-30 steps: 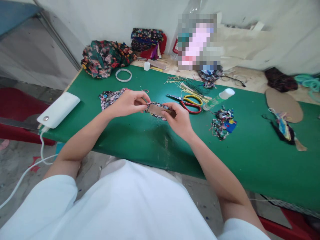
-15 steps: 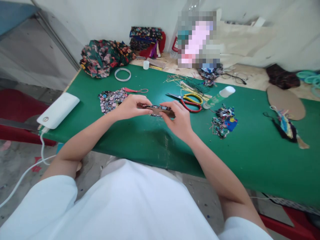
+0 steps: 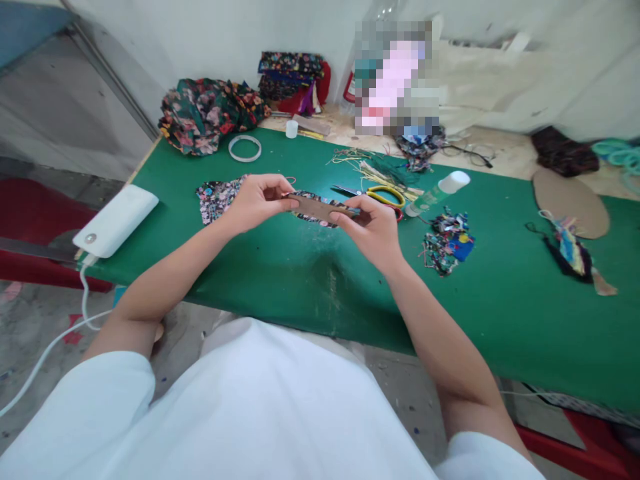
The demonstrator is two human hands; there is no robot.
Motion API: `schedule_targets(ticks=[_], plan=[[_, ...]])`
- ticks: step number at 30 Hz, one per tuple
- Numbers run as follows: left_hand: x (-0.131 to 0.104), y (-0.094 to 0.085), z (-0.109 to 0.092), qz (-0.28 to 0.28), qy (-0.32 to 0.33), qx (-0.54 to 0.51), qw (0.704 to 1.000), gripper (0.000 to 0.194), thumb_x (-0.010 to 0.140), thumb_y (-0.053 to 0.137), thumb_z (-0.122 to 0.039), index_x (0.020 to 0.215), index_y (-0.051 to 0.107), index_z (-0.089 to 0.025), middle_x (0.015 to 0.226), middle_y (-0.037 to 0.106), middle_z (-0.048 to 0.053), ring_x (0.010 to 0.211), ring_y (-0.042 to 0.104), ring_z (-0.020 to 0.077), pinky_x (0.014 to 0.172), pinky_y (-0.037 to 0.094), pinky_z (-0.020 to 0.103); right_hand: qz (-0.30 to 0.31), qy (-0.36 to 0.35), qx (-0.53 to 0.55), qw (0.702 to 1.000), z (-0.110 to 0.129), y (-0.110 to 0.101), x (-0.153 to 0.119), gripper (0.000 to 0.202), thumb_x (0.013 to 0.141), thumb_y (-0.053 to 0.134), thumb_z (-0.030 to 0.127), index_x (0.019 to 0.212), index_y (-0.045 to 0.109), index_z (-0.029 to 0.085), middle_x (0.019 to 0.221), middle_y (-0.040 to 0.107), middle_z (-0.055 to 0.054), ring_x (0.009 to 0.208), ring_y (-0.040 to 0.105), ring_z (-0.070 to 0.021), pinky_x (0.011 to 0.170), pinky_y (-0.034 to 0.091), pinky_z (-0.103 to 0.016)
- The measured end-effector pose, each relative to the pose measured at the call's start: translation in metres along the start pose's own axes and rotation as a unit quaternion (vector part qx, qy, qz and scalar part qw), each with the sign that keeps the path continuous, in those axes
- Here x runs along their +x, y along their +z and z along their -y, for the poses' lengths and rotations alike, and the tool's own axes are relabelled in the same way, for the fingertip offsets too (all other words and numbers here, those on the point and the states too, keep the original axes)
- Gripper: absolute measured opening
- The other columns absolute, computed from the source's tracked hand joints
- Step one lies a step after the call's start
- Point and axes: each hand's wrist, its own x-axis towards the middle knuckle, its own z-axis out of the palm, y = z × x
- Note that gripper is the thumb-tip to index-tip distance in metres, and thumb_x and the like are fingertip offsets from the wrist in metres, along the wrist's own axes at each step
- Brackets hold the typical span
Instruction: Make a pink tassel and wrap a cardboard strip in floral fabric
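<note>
Holding a brown card strip [image 3: 320, 207] by its two ends, both hands were up just above the green table [image 3: 500, 300]. The left hand [image 3: 257, 200] pinched the left end with its fingers closed on it. The right hand [image 3: 375, 227] pinched the right end the same way. A bit of flowery cloth [image 3: 320, 199] was stuck along the strip's far edge.

Just behind the left hand lay a flat flowery cloth piece [image 3: 217, 199]. Behind the right hand lay scissors [image 3: 383, 197] with yellow and red handles, and the hand hid part of them. Near the scissors were a glue bottle [image 3: 437, 193] lying on its side and a bunch of loose strings [image 3: 373, 170]. A small heap of cloth scraps [image 3: 450, 240] sat to the right of the right hand.

Far to the left, at the table's edge, rested a white box [image 3: 117, 220] with a white cable [image 3: 50, 347] hanging down. A clear ring [image 3: 245, 148] and a bundle of flowery cloth [image 3: 207, 113] were at the back. A brown oval card [image 3: 570, 200] lay well apart on the right.
</note>
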Motion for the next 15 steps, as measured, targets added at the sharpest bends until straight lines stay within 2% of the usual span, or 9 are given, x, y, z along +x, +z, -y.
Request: schedule_targets(ticks=[3,6,10,13,15], plan=[[-0.0002,0.0007,-0.0005,-0.005,-0.009,-0.014,1.000,0.024,0.059,0.077,-0.027,0.065,0.058,-0.015,0.060,0.058,-0.004,0.052,0.050,0.0047,0.050,0.036,0.017,0.022,0.080,0.131,0.988,-0.0001,0.0010,0.0007,0.020,0.070,0.081,0.034,0.072,0.066,0.020,0.069,0.069,0.001,0.066,0.068,-0.0160,0.060,0.051,-0.027],[-0.0014,0.0021,-0.0008,-0.006,-0.015,-0.004,1.000,0.022,0.059,0.076,-0.024,0.062,0.056,-0.015,0.057,0.056,-0.005,0.050,0.047,0.0039,0.048,0.033,0.017,0.018,0.112,0.192,0.975,0.0022,0.0034,0.0005,0.025,0.061,0.086,0.033,0.062,0.064,0.020,0.062,0.067,0.001,0.062,0.067,-0.0152,0.057,0.051,-0.026],[-0.0011,0.0027,-0.0011,-0.010,-0.023,-0.019,1.000,0.024,0.057,0.076,-0.024,0.060,0.054,-0.016,0.054,0.054,-0.006,0.048,0.047,0.0042,0.047,0.032,0.018,-0.008,0.112,0.183,0.977,0.0042,0.0043,0.0015,0.021,0.058,0.085,0.032,0.062,0.069,0.020,0.058,0.065,0.002,0.052,0.058,-0.0107,0.050,0.044,-0.024],[0.0001,0.0020,-0.0019,-0.021,-0.033,-0.043,0.998,0.026,0.056,0.077,-0.022,0.061,0.053,-0.016,0.055,0.055,-0.006,0.048,0.051,0.0050,0.047,0.036,0.018,-0.036,0.100,0.144,0.984,0.0025,0.0021,0.0033,0.017,0.064,0.082,0.035,0.067,0.074,0.019,0.056,0.061,0.003,0.048,0.047,-0.0067,0.046,0.034,-0.022],[0.0009,0.0015,-0.0026,-0.028,-0.046,-0.054,0.997,0.026,0.056,0.078,-0.021,0.062,0.053,-0.016,0.057,0.056,-0.006,0.049,0.052,0.0047,0.048,0.039,0.018,-0.038,0.095,0.134,0.986,0.0011,0.0002,0.0043,0.018,0.066,0.080,0.036,0.069,0.075,0.019,0.057,0.061,0.003,0.050,0.045,-0.0062,0.047,0.031,-0.022]])
